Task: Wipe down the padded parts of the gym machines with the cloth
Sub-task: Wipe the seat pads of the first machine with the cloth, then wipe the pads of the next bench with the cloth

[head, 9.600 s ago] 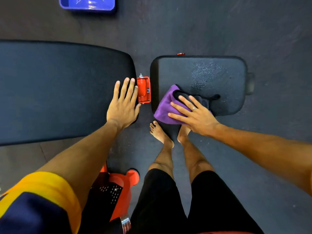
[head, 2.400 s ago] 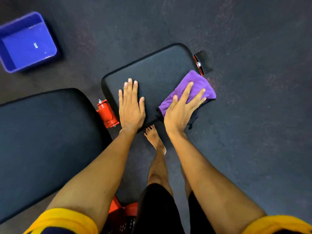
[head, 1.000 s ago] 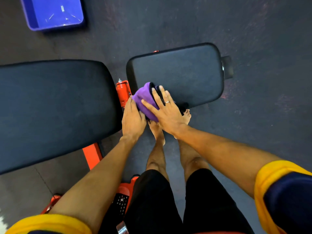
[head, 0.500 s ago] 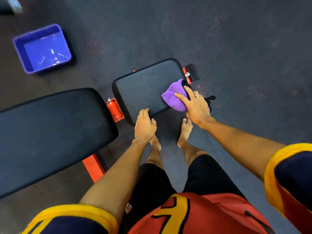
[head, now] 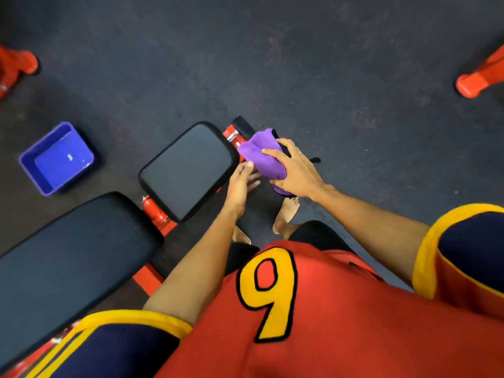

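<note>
One blue tub (head: 41, 180), apart from the cloth (head: 261, 156), holds a speck (head: 70, 156).

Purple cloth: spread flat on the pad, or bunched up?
Bunched. The purple cloth is gathered into a wad in the right hand, past the end of the seat pad, not laid flat on it.

long pad (head: 71, 266) cropped left, left foot (head: 241, 237) half-hidden

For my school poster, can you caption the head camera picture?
Right hand holds a purple cloth by the end of the seat pad, left hand open beside it.
</note>
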The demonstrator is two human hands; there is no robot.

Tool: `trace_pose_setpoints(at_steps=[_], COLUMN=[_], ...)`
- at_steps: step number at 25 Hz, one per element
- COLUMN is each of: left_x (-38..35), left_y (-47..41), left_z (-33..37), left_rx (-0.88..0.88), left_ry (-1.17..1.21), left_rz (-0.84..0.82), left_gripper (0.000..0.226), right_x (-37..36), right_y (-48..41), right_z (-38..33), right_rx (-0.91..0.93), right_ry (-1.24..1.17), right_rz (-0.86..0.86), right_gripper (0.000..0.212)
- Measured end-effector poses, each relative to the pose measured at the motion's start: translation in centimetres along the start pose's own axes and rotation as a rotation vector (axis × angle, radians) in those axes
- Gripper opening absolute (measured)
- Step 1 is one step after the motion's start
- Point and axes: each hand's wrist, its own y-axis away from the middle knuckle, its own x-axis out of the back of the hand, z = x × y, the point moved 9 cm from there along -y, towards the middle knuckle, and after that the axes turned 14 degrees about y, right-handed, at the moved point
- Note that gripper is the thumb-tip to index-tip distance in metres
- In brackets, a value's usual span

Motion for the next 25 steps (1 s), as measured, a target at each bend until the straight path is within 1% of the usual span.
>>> trace_pose_setpoints(at_steps=[2, 4, 6, 9, 11, 13, 15, 18, 19, 22, 23, 25], left_x=[-4.9, -9.8, -14.3, -20.1, -23.6, -26.4, -28.5, -31.5, -32.5, -35.6, -36.4, -38.1], left_y=[-0.3, -0.7, -1.0, -1.2, -1.5, -2.0, -2.5, -4.5, -5.4, -9.0, -10.0, -12.1], left_z=[0.6, 1.1, 1.8, 3.0, 4.2, 5.4, 6.5, 8.0, 8.7, 10.6, 11.1, 12.4], left_rx=[-0.004, -0.023, -0.02, -0.031, -0.105, -0.185, -0.225, -0.258, -0.273, -0.312, -0.319, -0.354], left_ry=[0.114, 0.093, 0.013, -0.168, -0.301, -0.4, -0.475, -0.575, -0.602, -0.674, -0.687, -0.711], left_rz=[-0.054, -0.1, -0.135, -0.195, -0.272, -0.34, -0.412, -0.53, -0.558, -0.608, -0.617, -0.651], left_gripper=[0.039, 0.027, 0.027, 0.04, 0.045, 0.046, 0.046, 0.058, 0.062, 0.069, 0.069, 0.064], right_x=[2.4, 4.3, 5.9, 7.0, 8.0, 9.6, 11.6, 14.5, 15.5, 17.8, 18.1, 19.1], right_y=[1.7, 3.6, 5.3, 7.5, 8.5, 8.8, 8.7, 7.4, 6.8, 4.3, 3.5, 1.6], right_z=[3.1, 6.3, 9.3, 13.5, 16.0, 18.2, 20.0, 23.0, 24.1, 27.4, 28.4, 30.0], right_rx=[-0.035, -0.104, -0.204, -0.347, -0.422, -0.483, -0.54, -0.589, -0.597, -0.63, -0.647, -0.663], right_ry=[-0.055, -0.158, -0.287, -0.496, -0.697, -0.87, -0.948, -0.934, -0.889, -0.792, -0.794, -0.79], right_rz=[0.029, 0.063, 0.106, 0.141, 0.196, 0.278, 0.34, 0.393, 0.417, 0.455, 0.471, 0.499], right_gripper=[0.092, 0.096, 0.1, 0.108, 0.114, 0.113, 0.108, 0.098, 0.089, 0.048, 0.039, 0.033])
